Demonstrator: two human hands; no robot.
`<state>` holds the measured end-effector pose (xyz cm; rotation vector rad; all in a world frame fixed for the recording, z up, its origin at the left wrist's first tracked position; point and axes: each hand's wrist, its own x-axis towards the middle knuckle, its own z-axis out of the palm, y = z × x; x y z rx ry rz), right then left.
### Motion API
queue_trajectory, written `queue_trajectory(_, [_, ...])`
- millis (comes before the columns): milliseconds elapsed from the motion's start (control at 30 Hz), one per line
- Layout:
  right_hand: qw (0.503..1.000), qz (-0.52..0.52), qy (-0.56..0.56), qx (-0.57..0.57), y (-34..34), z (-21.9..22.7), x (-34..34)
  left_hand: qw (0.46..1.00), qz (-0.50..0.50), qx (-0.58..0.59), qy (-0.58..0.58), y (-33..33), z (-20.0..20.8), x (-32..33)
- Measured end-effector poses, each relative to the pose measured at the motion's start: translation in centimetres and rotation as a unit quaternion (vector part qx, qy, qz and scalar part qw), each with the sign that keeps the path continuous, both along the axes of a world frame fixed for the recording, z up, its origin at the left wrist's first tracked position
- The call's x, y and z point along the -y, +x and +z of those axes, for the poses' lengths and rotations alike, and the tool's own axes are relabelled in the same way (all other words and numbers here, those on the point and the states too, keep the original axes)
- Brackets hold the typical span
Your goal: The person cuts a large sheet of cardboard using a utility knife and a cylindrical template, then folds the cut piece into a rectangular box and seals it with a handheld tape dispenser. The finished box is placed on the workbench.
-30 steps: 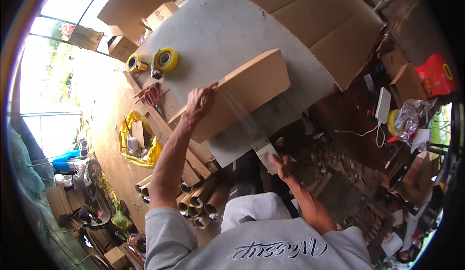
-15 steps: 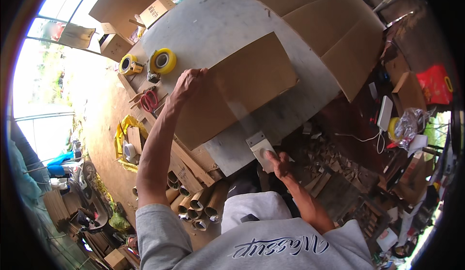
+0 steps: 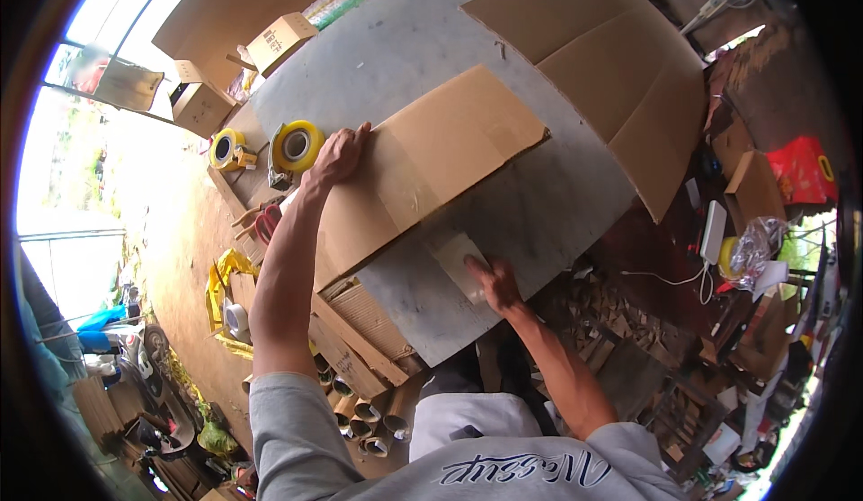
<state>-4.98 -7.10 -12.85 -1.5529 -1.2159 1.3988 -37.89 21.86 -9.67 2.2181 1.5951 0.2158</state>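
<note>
A brown cardboard box (image 3: 449,146), folded flat or very shallow, lies across the grey table. A glossy strip, perhaps clear tape, crosses its middle. My left hand (image 3: 337,155) is closed at the box's far left edge, its fingers curled there with one fingertip sticking out. My right hand (image 3: 496,285) grips a cream-coloured flat tool (image 3: 463,267), like a wide scraper, with the thumb on top. The tool is just off the box's near edge, over the table; its front end is blurred.
Two yellow tape rolls (image 3: 298,145) in dispensers and red-handled scissors (image 3: 267,222) sit left of the box. A large creased cardboard sheet (image 3: 620,79) covers the table's far right. Cardboard tubes (image 3: 369,409) stand below the table's near left edge. Scraps litter the floor at right.
My right hand has moved the cream tool forward and left, from the table's near edge to over the tabletop. The box sits slightly further left in view, my left hand still at its edge.
</note>
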Motion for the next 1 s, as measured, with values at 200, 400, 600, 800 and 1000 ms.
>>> queue_trajectory(200, [0.987,0.129,-0.012,-0.091,-2.2,5.7,-2.0,0.914,-0.022,0.36,-0.185,-19.1,-20.6,10.0])
queue_trajectory(400, [0.995,0.035,-0.082,-0.053,5.5,3.5,6.1,0.993,0.007,0.094,0.068,8.8,-2.4,18.6])
queue_trajectory(600, [0.989,0.007,-0.071,-0.127,4.6,1.0,6.3,0.992,0.033,0.114,-0.03,15.5,7.7,24.2])
queue_trajectory(800, [0.992,0.036,-0.056,-0.111,5.6,-0.4,6.7,0.999,-0.01,0.033,-0.004,16.2,8.3,24.4])
queue_trajectory(1000, [0.997,0.044,-0.019,-0.059,5.9,0.1,7.6,0.973,-0.145,0.04,0.174,15.9,6.6,25.1])
